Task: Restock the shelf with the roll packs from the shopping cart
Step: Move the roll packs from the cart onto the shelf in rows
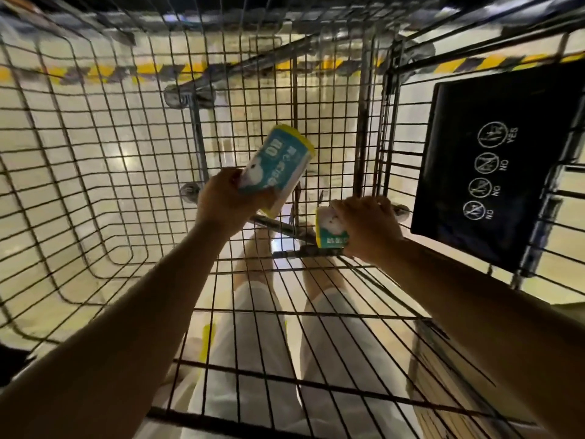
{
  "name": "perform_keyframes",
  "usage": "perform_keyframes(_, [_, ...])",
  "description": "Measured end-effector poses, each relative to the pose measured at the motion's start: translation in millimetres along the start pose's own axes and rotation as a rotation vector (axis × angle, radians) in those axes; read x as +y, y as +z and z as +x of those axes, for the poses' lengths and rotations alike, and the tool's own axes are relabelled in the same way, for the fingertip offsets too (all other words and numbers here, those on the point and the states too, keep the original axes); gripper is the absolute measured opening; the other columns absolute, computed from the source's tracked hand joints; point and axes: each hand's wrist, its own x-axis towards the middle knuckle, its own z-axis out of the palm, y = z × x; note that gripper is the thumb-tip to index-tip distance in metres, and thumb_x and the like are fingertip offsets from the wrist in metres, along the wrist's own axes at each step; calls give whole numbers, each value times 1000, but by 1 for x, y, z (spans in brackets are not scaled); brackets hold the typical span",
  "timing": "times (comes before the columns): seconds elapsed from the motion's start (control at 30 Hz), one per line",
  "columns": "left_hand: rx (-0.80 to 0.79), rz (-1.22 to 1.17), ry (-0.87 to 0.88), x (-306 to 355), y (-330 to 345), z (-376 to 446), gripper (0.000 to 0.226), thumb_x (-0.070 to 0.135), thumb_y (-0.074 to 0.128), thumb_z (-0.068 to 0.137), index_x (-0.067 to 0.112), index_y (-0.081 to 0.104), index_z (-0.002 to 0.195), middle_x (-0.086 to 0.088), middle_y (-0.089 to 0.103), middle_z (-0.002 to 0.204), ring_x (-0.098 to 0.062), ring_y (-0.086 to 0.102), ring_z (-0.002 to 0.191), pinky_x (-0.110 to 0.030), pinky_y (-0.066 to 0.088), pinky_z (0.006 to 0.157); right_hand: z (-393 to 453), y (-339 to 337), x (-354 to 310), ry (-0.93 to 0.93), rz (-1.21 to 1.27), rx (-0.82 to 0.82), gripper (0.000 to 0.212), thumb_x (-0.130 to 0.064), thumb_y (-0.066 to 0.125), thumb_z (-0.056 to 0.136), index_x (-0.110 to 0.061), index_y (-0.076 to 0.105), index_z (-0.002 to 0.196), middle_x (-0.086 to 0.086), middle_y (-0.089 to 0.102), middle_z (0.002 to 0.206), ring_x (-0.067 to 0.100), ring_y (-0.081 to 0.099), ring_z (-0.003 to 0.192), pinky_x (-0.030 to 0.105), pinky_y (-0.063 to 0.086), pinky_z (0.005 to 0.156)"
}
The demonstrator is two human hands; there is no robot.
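Looking straight down into the wire shopping cart — pale tiled floor shows through the mesh, with a yellow-black hazard stripe running across near the top. Basket's left side has nothing of mine in it.

My left hand is inside the basket, fingers and thumb curled around the lower end of a roll pack — teal and white wrapper, yellow ends, tilted so the far end points up and to the right. It's lifted clear of the cart bottom.

Just right of it, my right hand is closed over a second roll pack, same teal-white-yellow print; fingers wrap across its top, so only the near face shows. This one sits low, at or near the mesh floor — can't tell if it's touching.

Far right, a black flap on the cart's rear wall carries white pictograms with NO and YES labels. My legs show blurred under the grid.
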Motion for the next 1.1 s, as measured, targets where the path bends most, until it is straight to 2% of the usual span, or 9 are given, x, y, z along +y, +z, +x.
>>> perform_keyframes(0.23, [103,-128,-64,4,-8,-1,48,49,78,77,20,66,113,12,67,97,3,62,77,-16,45,54,11,-38,-3,-118,-53,257,83,-28,79,79,-27,37,152,1,44,153,35,34,143,63,8,119])
perform_keyframes(0.47, [167,-244,-177,0,-16,6,62,67,73,64,25,68,109,9,74,93,-14,72,83,-37,62,69,62,-85,-4,-105,188,235,95,-38,83,76,-33,31,155,-2,40,158,32,27,148,60,11,121])
perform_keyframes(0.57, [168,-251,-188,0,-12,5,67,70,72,61,24,66,109,8,73,94,-14,72,83,-34,61,67,61,-86,-1,-41,211,277,98,-41,83,75,-33,28,156,0,35,160,36,15,151,59,7,121])
perform_keyframes(0.63, [172,-254,-178,1,-8,5,62,65,75,69,22,65,112,7,73,97,-14,72,85,-33,60,65,54,-78,3,62,364,350,100,-44,84,72,-28,29,155,4,36,158,36,19,150,57,14,121])
perform_keyframes(0.7, [183,-266,-175,2,-5,4,61,63,76,71,20,65,113,7,73,99,-15,72,86,-36,62,67,41,-63,2,186,560,523,92,-45,82,72,-18,39,148,8,45,147,32,36,139,50,29,116])
perform_keyframes(0.77, [189,-296,-196,4,-4,4,66,66,76,67,19,64,113,6,73,99,-17,72,88,-37,62,69,29,-54,-7,437,859,623,84,-43,80,77,-10,41,143,11,46,141,26,43,129,38,40,104])
perform_keyframes(0.87, [200,-341,-196,5,-1,6,72,68,75,61,19,64,112,5,72,98,-18,72,88,-43,63,71,30,-56,-30,850,1632,287,88,-51,77,81,-9,33,146,11,47,136,25,51,117,36,48,78])
perform_keyframes(0.97, [186,-373,-194,6,4,9,73,67,77,60,17,61,111,5,71,98,-14,72,84,-43,63,69,45,-57,-51,798,2123,77,85,-54,76,81,-17,35,145,13,54,131,30,59,113,43,53,79])
perform_keyframes(1.1, [150,-410,-184,7,7,19,82,66,80,53,15,59,113,1,71,100,-13,72,83,-42,63,64,66,-58,-63,788,2234,202,77,-42,79,82,-15,36,141,13,58,127,29,61,112,44,53,97])
